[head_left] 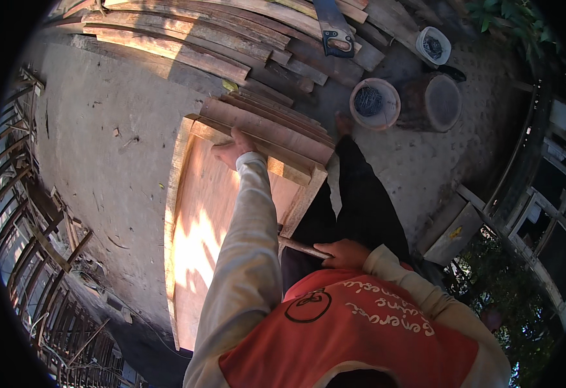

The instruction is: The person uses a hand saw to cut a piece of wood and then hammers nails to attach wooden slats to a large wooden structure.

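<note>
A shallow wooden frame (170, 252) with a plywood panel (195, 187) inside it stands before me, sunlit in patches. At its far end my left hand (231, 150) is closed over a plank (283, 169) along the inner edge; some fingers are hidden. My right hand (344, 253), near my lap, grips the wooden handle of what looks like a hammer (304, 247). The tool's dark head lies beside the frame's right side and is only partly visible. Several stacked boards (273, 126) lie against the frame's far end.
Long planks (186, 48) cover the far ground, with a handsaw (336, 32) on them. At the far right are a bucket of nails (373, 103), a white tub (433, 46) and a log stump (441, 102). Wooden racks (50, 239) line the left side.
</note>
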A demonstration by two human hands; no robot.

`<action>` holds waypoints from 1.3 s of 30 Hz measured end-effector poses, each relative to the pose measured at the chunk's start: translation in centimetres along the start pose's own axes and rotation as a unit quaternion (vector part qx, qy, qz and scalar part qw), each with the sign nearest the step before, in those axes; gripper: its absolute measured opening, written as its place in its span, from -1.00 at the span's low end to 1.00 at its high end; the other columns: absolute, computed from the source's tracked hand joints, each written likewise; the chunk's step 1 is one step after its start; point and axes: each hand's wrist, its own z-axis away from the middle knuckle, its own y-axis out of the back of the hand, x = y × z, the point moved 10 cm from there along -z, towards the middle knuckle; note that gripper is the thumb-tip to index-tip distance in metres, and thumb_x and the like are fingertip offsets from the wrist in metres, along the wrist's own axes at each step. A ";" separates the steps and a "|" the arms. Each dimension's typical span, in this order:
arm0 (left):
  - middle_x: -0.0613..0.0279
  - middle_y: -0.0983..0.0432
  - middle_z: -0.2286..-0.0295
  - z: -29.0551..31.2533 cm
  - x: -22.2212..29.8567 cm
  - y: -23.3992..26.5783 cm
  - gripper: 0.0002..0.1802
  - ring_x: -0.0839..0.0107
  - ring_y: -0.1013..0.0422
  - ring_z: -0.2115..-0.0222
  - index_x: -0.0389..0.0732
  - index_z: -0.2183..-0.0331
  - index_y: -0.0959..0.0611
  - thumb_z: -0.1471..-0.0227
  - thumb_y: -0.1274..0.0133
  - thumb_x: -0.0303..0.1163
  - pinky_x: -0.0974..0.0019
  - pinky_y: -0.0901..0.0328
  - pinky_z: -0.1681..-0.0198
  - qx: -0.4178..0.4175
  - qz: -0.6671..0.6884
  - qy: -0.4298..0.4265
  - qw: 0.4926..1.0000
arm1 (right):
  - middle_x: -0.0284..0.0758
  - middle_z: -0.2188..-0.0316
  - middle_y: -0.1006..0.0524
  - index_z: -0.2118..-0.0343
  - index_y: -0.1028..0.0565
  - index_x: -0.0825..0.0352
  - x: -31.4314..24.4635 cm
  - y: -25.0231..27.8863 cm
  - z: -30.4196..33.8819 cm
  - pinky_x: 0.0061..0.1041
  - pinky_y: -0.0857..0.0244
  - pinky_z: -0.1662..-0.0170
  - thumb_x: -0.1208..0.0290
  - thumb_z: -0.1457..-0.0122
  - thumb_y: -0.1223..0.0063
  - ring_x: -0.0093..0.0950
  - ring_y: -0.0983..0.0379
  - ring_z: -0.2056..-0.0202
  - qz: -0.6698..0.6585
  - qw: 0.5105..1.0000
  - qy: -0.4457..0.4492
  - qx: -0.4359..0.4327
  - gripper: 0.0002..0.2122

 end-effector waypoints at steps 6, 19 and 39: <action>-0.27 -0.35 0.20 -0.8 0.5 -0.2 -0.32 -0.23 -0.42 0.21 -0.44 0.16 -0.29 0.05 -0.28 -0.15 -0.15 -0.32 0.13 0.012 0.008 -0.019 1.000 | 0.07 0.11 -0.55 -0.27 -0.27 0.44 1.3 5.2 0.8 -0.16 -0.39 0.01 0.32 -0.20 -0.11 -0.02 -0.53 0.11 0.009 0.971 -0.189 0.146 -0.41; -0.24 -0.36 0.20 -0.3 -1.0 -1.1 -0.34 -0.21 -0.43 0.22 -0.43 0.19 -0.31 0.06 -0.29 -0.16 -0.12 -0.33 0.11 -0.001 -0.006 0.008 1.000 | 0.07 0.18 -0.58 -0.31 -0.17 0.39 3.4 2.7 1.1 -0.07 -0.42 0.09 0.31 -0.20 -0.08 0.00 -0.55 0.17 0.036 0.978 -0.176 0.106 -0.36; -0.20 -0.37 0.16 0.1 -1.5 -1.2 -0.40 -0.10 -0.46 0.21 -0.43 0.18 -0.33 0.04 -0.24 -0.20 -0.11 -0.36 0.15 0.001 0.000 0.038 0.999 | 0.05 0.28 -0.57 -0.28 -0.22 0.43 2.7 5.3 2.5 -0.09 -0.42 0.14 0.32 -0.22 -0.09 0.00 -0.55 0.26 -0.021 0.978 -0.124 0.167 -0.40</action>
